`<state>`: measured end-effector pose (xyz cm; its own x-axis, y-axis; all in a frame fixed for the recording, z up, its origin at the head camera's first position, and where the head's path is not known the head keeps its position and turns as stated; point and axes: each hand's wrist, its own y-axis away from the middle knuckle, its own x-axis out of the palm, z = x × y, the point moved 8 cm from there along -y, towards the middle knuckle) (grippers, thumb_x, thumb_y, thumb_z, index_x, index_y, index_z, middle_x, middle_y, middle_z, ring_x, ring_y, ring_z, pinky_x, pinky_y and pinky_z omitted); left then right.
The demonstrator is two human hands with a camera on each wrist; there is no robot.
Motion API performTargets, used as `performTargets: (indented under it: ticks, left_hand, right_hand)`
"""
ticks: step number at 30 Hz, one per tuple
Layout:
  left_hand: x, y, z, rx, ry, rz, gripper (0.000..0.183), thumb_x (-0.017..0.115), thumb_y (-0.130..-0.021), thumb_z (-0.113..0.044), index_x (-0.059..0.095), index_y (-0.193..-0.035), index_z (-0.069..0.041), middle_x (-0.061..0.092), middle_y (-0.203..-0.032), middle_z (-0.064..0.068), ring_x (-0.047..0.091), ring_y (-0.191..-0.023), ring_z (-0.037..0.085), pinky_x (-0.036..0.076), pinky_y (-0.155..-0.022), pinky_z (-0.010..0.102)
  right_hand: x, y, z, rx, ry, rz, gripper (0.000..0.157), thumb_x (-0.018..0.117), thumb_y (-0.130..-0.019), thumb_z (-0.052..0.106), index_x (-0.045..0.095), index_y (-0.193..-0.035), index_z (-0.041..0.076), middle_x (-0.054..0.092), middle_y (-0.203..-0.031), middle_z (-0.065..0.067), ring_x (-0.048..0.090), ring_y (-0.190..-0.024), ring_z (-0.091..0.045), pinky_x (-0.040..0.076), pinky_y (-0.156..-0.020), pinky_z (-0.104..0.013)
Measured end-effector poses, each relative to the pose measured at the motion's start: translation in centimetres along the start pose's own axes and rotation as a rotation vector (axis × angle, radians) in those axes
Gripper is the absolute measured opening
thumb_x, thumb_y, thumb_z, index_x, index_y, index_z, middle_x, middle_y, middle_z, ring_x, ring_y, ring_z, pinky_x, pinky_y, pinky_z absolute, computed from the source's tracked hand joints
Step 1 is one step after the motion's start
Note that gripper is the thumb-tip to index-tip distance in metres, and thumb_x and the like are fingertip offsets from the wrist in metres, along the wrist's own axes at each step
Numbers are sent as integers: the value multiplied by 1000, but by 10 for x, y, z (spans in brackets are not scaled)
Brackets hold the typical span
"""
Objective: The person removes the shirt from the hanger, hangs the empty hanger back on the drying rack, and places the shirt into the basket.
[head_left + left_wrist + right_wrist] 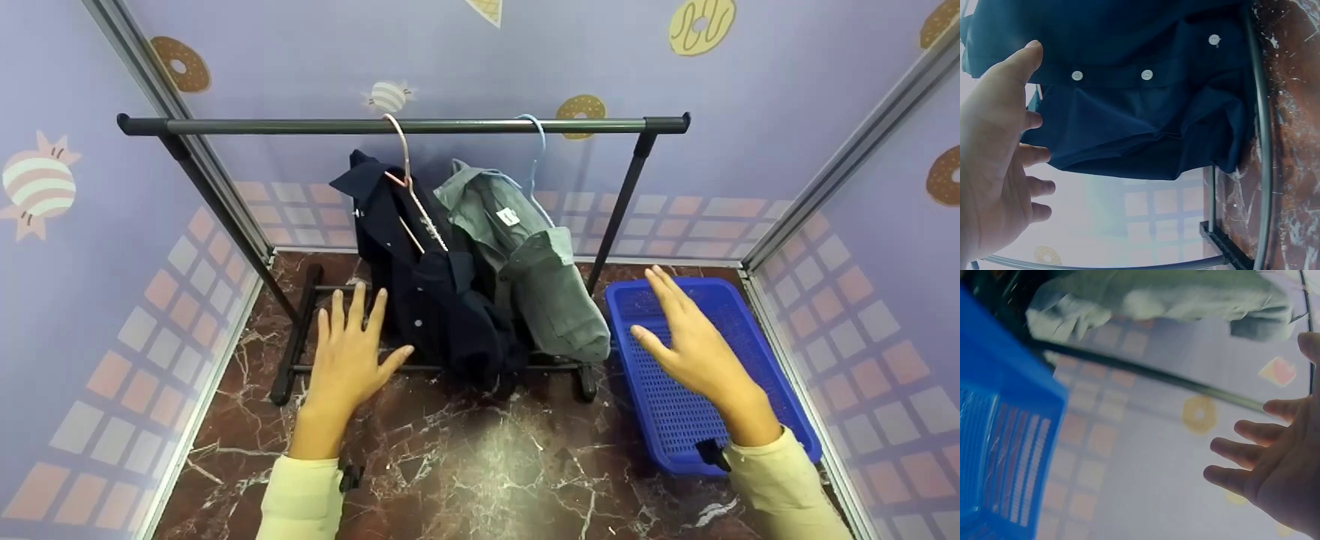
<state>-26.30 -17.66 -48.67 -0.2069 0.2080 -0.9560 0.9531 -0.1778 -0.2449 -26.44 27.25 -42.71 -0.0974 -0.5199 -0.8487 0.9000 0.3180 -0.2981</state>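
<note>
A navy button-up shirt hangs from a pale pink hanger on the rack's rail. Beside it on the right, a grey-green shirt hangs from a light blue hanger. My left hand, fingers spread, is just left of the navy shirt and holds nothing. White buttons run along the navy shirt in the left wrist view. My right hand holds nothing either, its fingers extended; it overlaps the blue plastic basket in the head view.
The dark metal clothes rack stands against the back wall, its feet on the reddish-brown marbled floor. The basket, with perforated sides, lies on the floor by the right wall. Purple patterned walls enclose the left, back and right.
</note>
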Motion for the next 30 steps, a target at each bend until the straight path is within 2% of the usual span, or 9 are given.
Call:
performTargets:
  ticks: [8,13,19,22,30]
  left_hand:
    - [-20,0,-11,33,-23,-58,92,57,-97,-65,24,-165,-15,18,-170,23,12,-157,50,14,-125,68]
    - [-34,0,-19,69,-15,-118,91,62,-95,-62,28,-164,-12,22,-169,24,16,-155,51,17,-124,69]
    - [-45,0,-26,97,-2,-163,90,65,-95,-59,30,-163,-11,26,-168,24,20,-155,51,19,-124,68]
    - [-48,0,-29,106,4,-164,89,65,-96,-57,29,-163,-11,25,-169,23,20,-155,50,19,-125,67]
    - [-56,-1,-35,134,24,-196,86,67,-96,-52,31,-163,-10,26,-168,23,21,-155,50,20,-124,67]
  right_hand:
    - [-9,1,49,-132,-82,-132,81,70,-96,20,26,-165,17,25,-172,-1,28,-156,-32,25,-125,-60]
    - [-8,3,80,-230,-116,-175,81,70,-94,17,29,-163,11,26,-171,-7,24,-158,-33,22,-128,-52]
    - [-2,3,110,-356,-172,-171,80,71,-91,18,32,-160,3,30,-168,-17,28,-156,-32,22,-130,-41]
    - [3,1,123,-395,-207,-150,81,70,-92,19,30,-160,1,30,-167,-20,30,-155,-33,23,-129,-42]
    - [24,-11,150,-383,-291,-86,83,70,-94,21,25,-163,3,28,-169,-16,29,-156,-31,23,-129,-47]
